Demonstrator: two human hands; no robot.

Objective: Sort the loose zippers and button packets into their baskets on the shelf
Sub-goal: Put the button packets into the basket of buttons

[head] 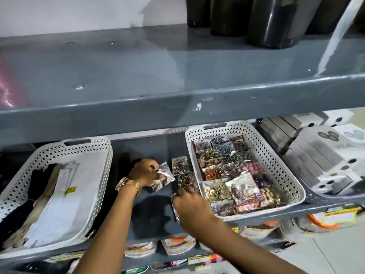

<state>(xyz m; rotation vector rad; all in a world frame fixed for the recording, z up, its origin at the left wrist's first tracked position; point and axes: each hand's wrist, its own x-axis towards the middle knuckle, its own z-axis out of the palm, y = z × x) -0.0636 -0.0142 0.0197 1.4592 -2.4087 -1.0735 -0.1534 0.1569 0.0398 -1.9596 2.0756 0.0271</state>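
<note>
A clear button packet (163,176) sits pinched in the left hand (145,173), fingers closed on its left edge, just above the grey shelf (150,214) between two white baskets. Two more loose packets (182,173) lie just right of it — the right hand (190,206) reaches to the nearer one, fingertips at its near edge, grip unclear. The right basket (284,167) is packed with button packets; the left basket (94,186) holds zippers (49,194).

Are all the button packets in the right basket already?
No: two button packets lie on the shelf beside the right basket.
</note>
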